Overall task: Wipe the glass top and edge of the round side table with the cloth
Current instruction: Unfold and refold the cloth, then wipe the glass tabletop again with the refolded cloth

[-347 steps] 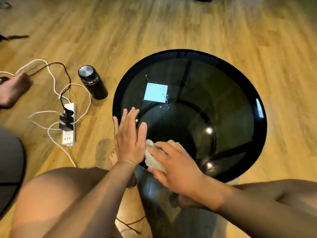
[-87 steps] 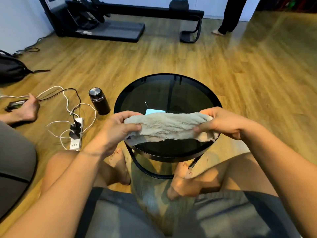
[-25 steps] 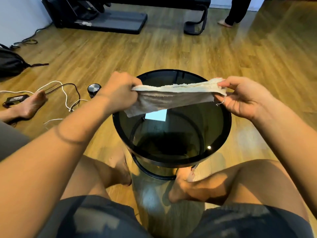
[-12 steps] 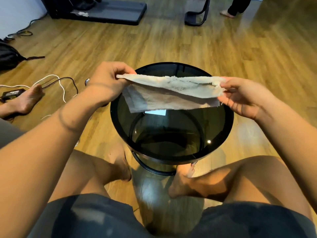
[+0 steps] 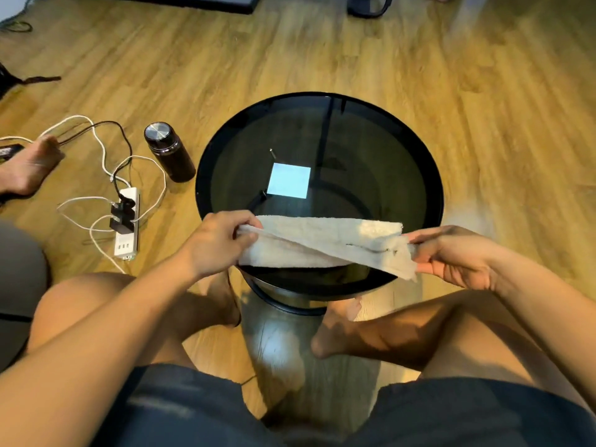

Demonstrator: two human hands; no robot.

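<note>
**Legible text: none found**

Head view checked for writing. The power strip (image 5: 126, 229) at left of frame shows sockets and plugs, with no readable marking. The lid of the dark bottle (image 5: 169, 152), left of centre, is plain brushed metal. The pale square on the glass top (image 5: 371, 162) is a blank reflection. No labels, brands or numbers resolve anywhere.

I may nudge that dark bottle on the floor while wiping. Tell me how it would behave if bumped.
The dark bottle stands upright, tall against a narrow base, so it would probably tip rather than slide. Being round, it would likely roll across the smooth wood floor toward the power strip. Its metal cap looks closed, so a spill seems unlikely.
</note>
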